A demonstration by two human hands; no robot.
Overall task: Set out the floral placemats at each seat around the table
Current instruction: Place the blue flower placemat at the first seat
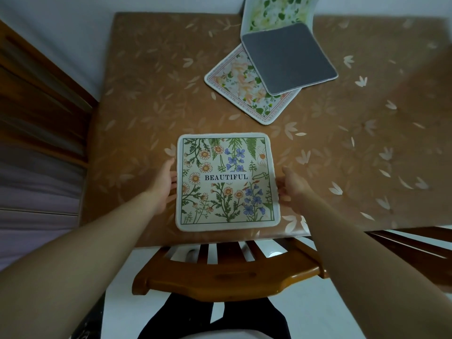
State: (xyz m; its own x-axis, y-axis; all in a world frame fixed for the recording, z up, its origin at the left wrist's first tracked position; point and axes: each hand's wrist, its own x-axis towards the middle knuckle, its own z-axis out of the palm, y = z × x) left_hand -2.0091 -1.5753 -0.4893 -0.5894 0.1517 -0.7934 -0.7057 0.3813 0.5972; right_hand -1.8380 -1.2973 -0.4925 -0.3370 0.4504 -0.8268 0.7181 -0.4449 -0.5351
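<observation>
The "BEAUTIFUL" placemat (227, 182) lies flat and square at the near edge of the bench (146, 94), centred above the chair (220, 277), likely to mark that seat. It sits between the hands: left hand (164, 184) and right hand (292, 185) are both loosened, fingers touching its side edges, apparently aligning it. Three more mats (288, 59) overlap near the far edge.

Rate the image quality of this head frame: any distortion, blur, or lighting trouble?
Head view: wide-angle bending bows the table edges and stretches both forearms; dim, flat light; glare smears the tablecloth at right; the far green-leaf placemat is blurred, while the "BEAUTIFUL" placemat between the left hand and right hand stays sharp.
</observation>
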